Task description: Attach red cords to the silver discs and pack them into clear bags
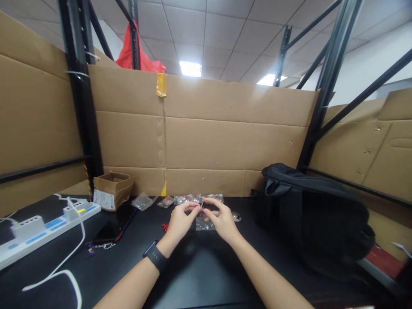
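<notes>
- The left hand (pixel 180 221) has its thumb and forefinger pinched together on a small piece (pixel 202 207), dark with some red; its exact shape is too small to tell.
- The right hand (pixel 224 219) curves its thumb and forefinger around the other side of that piece; whether they grip it or only touch it, I cannot tell.
- The small piece sits between the two sets of fingertips.
- Just below the fingertips, a clear plastic bag (pixel 205 224) lies on the black table (pixel 199 274).
- Just beyond the fingers, more clear packets (pixel 186 199) lie in a row, with red showing inside.
- Left of the left fingers, near its wrist, are small red parts (pixel 165 227).
- Right of the right fingers, close by, lies a round object (pixel 236 217).
- Well to the fingers' left stands an open cardboard box (pixel 111 189); well to their right, a black backpack (pixel 309 214).
</notes>
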A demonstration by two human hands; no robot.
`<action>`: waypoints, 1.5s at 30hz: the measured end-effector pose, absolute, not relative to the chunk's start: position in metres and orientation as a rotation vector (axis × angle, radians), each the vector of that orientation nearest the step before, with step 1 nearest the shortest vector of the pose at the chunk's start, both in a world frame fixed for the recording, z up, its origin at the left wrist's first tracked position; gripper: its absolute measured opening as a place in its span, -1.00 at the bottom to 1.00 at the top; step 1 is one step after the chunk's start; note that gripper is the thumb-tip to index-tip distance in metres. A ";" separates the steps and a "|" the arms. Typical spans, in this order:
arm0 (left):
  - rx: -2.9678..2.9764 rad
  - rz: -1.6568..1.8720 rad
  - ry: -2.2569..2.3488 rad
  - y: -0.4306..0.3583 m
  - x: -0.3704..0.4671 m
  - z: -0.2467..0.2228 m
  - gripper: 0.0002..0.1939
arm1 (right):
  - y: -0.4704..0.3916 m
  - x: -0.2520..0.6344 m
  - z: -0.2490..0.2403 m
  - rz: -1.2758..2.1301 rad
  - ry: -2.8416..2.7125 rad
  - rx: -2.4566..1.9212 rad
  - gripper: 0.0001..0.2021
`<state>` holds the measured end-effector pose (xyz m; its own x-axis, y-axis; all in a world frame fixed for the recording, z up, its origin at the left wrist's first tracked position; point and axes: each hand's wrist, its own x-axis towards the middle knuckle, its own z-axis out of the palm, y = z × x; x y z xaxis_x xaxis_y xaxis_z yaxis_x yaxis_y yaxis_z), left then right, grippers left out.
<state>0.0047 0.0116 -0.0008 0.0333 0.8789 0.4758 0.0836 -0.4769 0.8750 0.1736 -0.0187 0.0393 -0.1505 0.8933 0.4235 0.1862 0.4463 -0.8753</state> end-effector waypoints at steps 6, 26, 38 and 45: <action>1.644 1.514 0.950 0.011 0.005 -0.001 -0.75 | -0.022 0.174 0.042 0.947 -1.560 -0.928 -0.49; 2.402 0.807 0.899 0.002 -0.004 -0.004 -0.54 | -0.007 0.238 0.059 0.468 -2.043 -1.255 -0.67; 2.418 0.893 1.241 0.003 0.002 -0.012 -0.82 | -0.021 0.214 0.054 0.292 -2.392 -1.424 -0.86; 2.461 0.904 1.243 -0.002 0.002 -0.009 -0.82 | -0.024 0.216 0.055 0.314 -2.422 -1.446 -0.86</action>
